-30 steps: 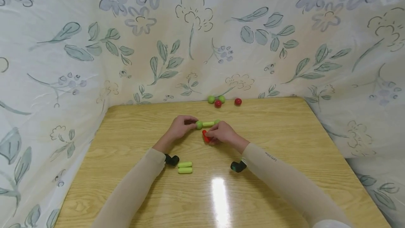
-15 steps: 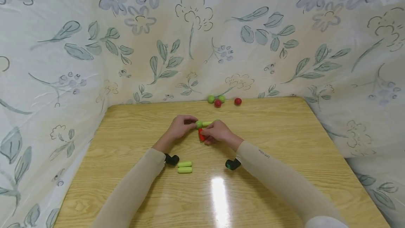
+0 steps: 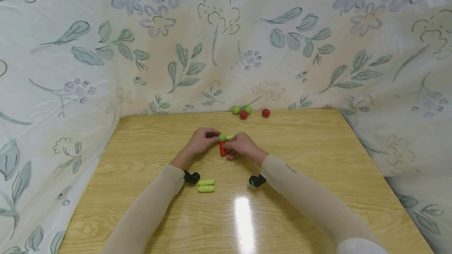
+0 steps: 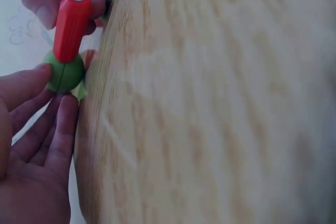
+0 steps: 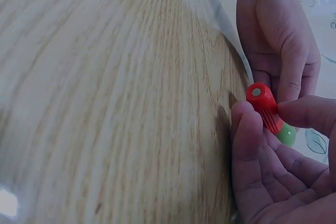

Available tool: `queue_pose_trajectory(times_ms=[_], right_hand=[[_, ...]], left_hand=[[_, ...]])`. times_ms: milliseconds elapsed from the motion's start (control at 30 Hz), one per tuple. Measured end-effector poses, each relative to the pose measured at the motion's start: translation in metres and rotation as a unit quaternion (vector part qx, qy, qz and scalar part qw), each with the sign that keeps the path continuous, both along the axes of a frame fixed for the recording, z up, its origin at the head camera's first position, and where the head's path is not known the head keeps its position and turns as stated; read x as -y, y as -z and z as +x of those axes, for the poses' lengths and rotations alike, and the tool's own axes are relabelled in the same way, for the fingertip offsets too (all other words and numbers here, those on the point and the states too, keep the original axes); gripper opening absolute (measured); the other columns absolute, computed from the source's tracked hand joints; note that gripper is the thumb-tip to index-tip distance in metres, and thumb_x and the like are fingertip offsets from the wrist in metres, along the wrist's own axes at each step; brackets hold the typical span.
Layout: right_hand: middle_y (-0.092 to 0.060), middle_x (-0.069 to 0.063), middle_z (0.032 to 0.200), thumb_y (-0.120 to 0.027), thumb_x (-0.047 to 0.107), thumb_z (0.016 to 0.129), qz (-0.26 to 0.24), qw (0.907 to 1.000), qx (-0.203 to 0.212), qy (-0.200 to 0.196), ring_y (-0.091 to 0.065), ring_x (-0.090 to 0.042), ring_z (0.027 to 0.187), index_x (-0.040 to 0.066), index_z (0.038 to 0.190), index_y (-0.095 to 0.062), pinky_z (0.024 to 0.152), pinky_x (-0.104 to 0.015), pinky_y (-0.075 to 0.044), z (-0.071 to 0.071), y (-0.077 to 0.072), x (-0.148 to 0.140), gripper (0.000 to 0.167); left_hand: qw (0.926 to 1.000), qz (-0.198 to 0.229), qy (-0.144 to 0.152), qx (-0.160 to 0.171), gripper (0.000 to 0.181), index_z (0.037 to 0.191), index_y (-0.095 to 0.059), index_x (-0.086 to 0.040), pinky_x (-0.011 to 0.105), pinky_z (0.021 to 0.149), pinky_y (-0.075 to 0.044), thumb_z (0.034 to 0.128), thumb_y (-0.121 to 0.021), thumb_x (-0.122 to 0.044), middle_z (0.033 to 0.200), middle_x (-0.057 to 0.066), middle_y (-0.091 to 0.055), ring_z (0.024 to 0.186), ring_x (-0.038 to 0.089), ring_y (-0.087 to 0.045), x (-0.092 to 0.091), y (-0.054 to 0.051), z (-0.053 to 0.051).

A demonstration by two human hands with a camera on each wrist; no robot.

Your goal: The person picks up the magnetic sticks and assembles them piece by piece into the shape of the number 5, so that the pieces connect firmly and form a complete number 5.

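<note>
Near the middle of the table in the head view, my left hand (image 3: pixel 203 140) pinches a green ball (image 3: pixel 222 138) between thumb and fingertips. A yellow-green rod (image 3: pixel 229 137) extends to the right of the ball, mostly hidden behind my right hand (image 3: pixel 243 144). That right hand holds a red magnetic rod (image 3: pixel 222 149) between thumb and fingers. The rod's far end meets the ball, and it points back toward me. A grey disc shows in its near end in the left wrist view, where the red rod (image 4: pixel 72 27) stands against the green ball (image 4: pixel 65 72).
Two yellow-green rods (image 3: pixel 206 185) lie side by side on the wooden table (image 3: pixel 300 136), nearer to me. Along its back edge sit two green balls (image 3: pixel 236 109) and two red balls (image 3: pixel 266 113). A flowered cloth (image 3: pixel 226 50) hangs behind the table.
My right hand has moved left with the red rod, bringing its far end to the green ball. The ball at the right end is now hidden. My left hand has stayed in place.
</note>
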State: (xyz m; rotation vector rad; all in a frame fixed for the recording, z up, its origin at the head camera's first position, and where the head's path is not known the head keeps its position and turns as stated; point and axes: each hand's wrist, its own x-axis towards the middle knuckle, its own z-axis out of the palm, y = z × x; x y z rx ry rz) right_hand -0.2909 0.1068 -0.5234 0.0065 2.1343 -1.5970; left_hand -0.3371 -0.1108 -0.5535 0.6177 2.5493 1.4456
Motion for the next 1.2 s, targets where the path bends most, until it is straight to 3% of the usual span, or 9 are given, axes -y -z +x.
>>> queue_pose_trajectory(times_ms=[733,1200], right_hand=[[-0.078,-0.017,0.087,-0.074,0.013,0.104,0.018,0.9995,-0.019,-0.015,-0.075,-0.019,0.066,-0.006,0.103,-0.08,0.066,-0.031,-0.064,0.001,0.0,-0.004,0.02],[-0.077,-0.016,0.096,-0.075,0.013,0.102,0.076,0.991,-0.11,-0.012,-0.077,-0.027,0.076,-0.003,0.108,-0.08,0.075,-0.038,-0.065,0.002,-0.02,-0.027,0.018]], left_hand=[[1.0,-0.001,-0.002,-0.001,0.026,0.126,-0.079,-0.004,0.043,0.102,-0.056,0.1026,-0.079,-0.017,0.117,0.006,-0.079,0.11,0.022,-0.073,-0.001,0.0,0.001],[1.0,-0.003,-0.006,-0.002,0.026,0.126,-0.079,-0.004,0.043,0.101,-0.056,0.1025,-0.079,-0.016,0.116,0.007,-0.079,0.11,0.023,-0.072,-0.002,0.0,0.003]])
